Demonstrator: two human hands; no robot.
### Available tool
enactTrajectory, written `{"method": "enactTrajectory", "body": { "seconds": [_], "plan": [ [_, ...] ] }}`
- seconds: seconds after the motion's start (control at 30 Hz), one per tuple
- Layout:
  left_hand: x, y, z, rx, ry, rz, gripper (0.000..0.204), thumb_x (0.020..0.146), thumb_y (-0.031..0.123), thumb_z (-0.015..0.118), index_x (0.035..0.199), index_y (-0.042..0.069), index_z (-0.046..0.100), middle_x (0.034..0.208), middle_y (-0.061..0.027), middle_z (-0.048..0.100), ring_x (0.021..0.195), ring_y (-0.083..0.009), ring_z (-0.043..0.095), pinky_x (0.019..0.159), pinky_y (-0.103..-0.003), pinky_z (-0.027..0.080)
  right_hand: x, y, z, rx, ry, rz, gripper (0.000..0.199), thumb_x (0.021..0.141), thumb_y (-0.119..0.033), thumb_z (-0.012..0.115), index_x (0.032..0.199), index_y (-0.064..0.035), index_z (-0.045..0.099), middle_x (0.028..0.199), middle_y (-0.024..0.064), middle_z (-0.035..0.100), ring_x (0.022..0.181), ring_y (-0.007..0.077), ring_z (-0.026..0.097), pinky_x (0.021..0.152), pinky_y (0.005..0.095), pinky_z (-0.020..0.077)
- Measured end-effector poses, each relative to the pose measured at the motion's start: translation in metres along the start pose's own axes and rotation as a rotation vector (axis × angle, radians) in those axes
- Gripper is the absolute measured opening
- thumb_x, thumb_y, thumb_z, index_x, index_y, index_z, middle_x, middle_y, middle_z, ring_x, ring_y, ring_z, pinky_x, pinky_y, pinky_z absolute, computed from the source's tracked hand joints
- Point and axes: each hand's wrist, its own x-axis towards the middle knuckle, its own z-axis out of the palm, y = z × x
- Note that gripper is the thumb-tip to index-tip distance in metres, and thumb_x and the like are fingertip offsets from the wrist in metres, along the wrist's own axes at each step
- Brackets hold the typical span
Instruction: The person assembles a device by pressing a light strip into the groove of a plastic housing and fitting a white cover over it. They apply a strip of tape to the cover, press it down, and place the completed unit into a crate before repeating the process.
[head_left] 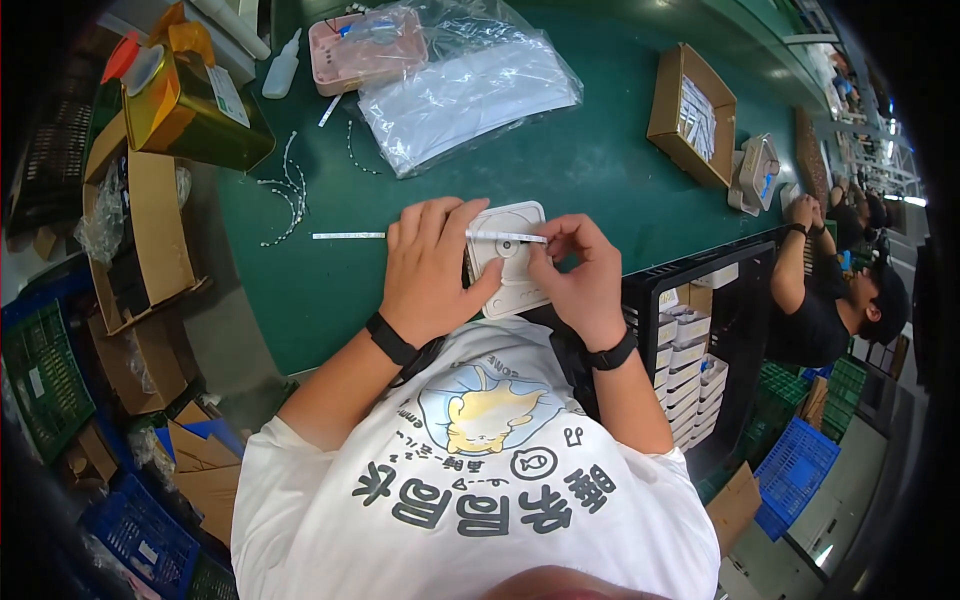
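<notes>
In front of me on the green table is a white plastic housing, a rounded rectangle with a round hole near its middle. A thin white strip lies across it and sticks out far to the left. My left hand is closed round the housing's left side, its thumb on the face and its fingers over the strip. Between thumb and fingertips, my right hand pinches the strip's right end by the housing's right edge. The part of the strip under my left hand is hidden.
Beyond my hands lie a clear bag of white sheets and a pink tray. A white bottle and a metal can stand left. A cardboard box of strips is at right, near a black crate. Another person works there.
</notes>
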Motion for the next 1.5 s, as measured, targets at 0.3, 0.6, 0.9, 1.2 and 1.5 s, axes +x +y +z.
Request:
{"method": "enactTrajectory", "body": {
  "seconds": [0.3, 0.6, 0.9, 1.2, 1.5],
  "plan": [
    [0.001, 0.002, -0.001, -0.004, -0.017, -0.006, 0.069, 0.090, 0.031, 0.087, 0.153, 0.011, 0.066, 0.143, -0.0151, 0.064, 0.134, -0.0398, 0.056, 0.111, -0.052, 0.043, -0.004, 0.007, -0.005, -0.033, -0.022, -0.159, 0.024, 0.090, 0.010, 0.081, 0.107, -0.0050, 0.070, 0.110, 0.0043, 0.080, 0.092, 0.0109, 0.064, 0.086, 0.0270, 0.0540],
    [0.000, 0.002, -0.001, -0.002, -0.010, -0.004, 0.071, 0.089, 0.030, 0.088, 0.154, 0.011, 0.066, 0.143, -0.0149, 0.064, 0.134, -0.0400, 0.056, 0.110, -0.052, 0.043, -0.002, 0.006, 0.001, 0.106, -0.028, 0.004, 0.027, 0.091, 0.008, 0.082, 0.106, -0.0057, 0.064, 0.109, 0.0033, 0.080, 0.091, 0.0107, 0.062, 0.085, 0.0270, 0.0543],
    [0.000, 0.001, -0.002, -0.010, -0.012, -0.007, 0.074, 0.085, 0.027, 0.087, 0.154, 0.013, 0.066, 0.144, -0.0143, 0.064, 0.134, -0.0399, 0.056, 0.111, -0.053, 0.043, -0.003, -0.013, -0.001, -0.144, -0.034, -0.045, 0.026, 0.091, 0.004, 0.084, 0.109, -0.0051, 0.067, 0.109, 0.0036, 0.083, 0.088, 0.0106, 0.066, 0.085, 0.0289, 0.0580],
    [0.000, 0.001, -0.001, -0.007, -0.019, -0.011, 0.073, 0.088, 0.030, 0.088, 0.155, 0.013, 0.065, 0.144, -0.0142, 0.064, 0.134, -0.0399, 0.056, 0.110, -0.052, 0.043, -0.005, -0.008, -0.004, -0.333, -0.036, -0.302, 0.022, 0.089, 0.005, 0.082, 0.109, -0.0059, 0.080, 0.104, 0.0064, 0.083, 0.088, 0.0195, 0.076, 0.081, 0.0318, 0.0605],
    [-0.001, -0.002, -0.001, 0.000, -0.012, 0.004, 0.072, 0.091, 0.032, 0.088, 0.156, 0.012, 0.065, 0.145, -0.0142, 0.064, 0.133, -0.0398, 0.055, 0.110, -0.052, 0.043, -0.012, -0.009, -0.001, -0.263, 0.023, -0.265, 0.023, 0.088, 0.007, 0.083, 0.107, -0.0056, 0.081, 0.102, 0.0063, 0.082, 0.087, 0.0186, 0.075, 0.080, 0.0306, 0.0597]
  ]
}}
